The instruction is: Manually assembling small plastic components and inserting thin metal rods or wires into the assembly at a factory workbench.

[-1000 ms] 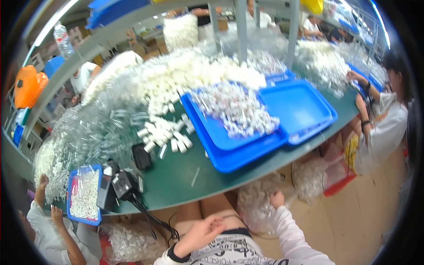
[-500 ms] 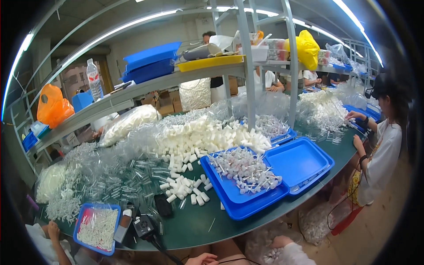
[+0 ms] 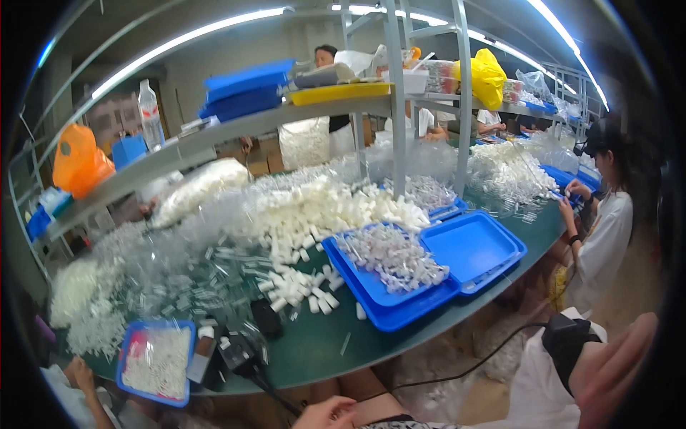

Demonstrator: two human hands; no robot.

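Observation:
My left hand (image 3: 329, 414) is low at the front edge of the view, over my lap. Its fingers are curled in, and whatever they hold, if anything, is hidden. Raised at the lower right is my right hand (image 3: 620, 357), smeared by motion, so its fingers cannot be read. A black strap with a box-shaped device (image 3: 570, 336) is round that wrist, trailing a black cable (image 3: 468, 372). Below, beside my legs, a clear plastic bag of white pieces (image 3: 436, 400) shows in part. Nearest on the table are stacked blue trays (image 3: 389, 320) heaped with white-headed pieces (image 3: 393, 257).
On the green table (image 3: 314, 357) lie white cylinders (image 3: 300, 289), clear tubes (image 3: 186, 286) and a small blue tray (image 3: 121, 372) of white sticks. A black device (image 3: 238, 352) stands at the front edge. A co-worker (image 3: 607, 214) sits at right; a shelf (image 3: 193, 161) crosses above.
My right hand has risen from the bag of white pieces beside my legs, up and to the right. My left hand stays low by my lap. The view has shifted slightly.

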